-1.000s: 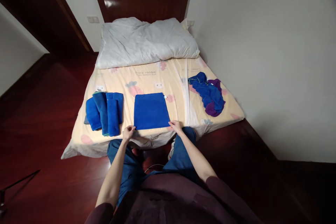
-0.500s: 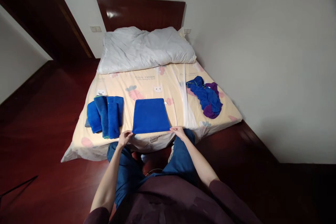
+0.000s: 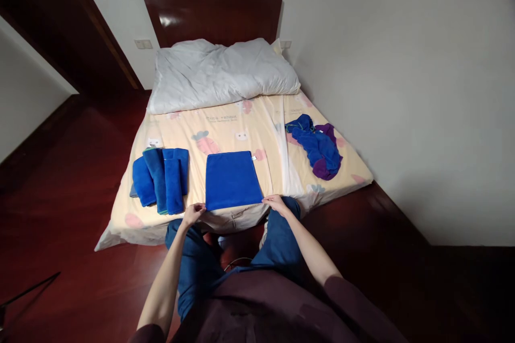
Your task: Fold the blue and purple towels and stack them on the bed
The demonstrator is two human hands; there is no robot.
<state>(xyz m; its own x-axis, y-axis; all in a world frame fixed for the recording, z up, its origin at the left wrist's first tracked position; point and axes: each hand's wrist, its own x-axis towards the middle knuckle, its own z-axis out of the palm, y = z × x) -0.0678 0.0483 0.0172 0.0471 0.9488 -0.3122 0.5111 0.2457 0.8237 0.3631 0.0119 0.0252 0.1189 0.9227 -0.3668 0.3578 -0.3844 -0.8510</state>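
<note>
A blue towel (image 3: 232, 179) lies flat and squared on the bed (image 3: 225, 134), near its front edge. My left hand (image 3: 194, 212) pinches the towel's near left corner. At the near right corner my right hand (image 3: 275, 202) grips the cloth. To the left of the flat towel sits a row of folded blue towels (image 3: 161, 177). A heap of unfolded blue and purple cloths (image 3: 317, 144) rests on the right side of the bed.
A white rumpled duvet (image 3: 221, 72) covers the head of the bed below a dark wooden headboard (image 3: 213, 16). A white wall runs along the right. Dark red wooden floor (image 3: 60, 182) surrounds the bed, and a doorway opens at the left.
The towel has slid slightly towards the bed's front edge with both hands on its near corners. The view has tilted a little.
</note>
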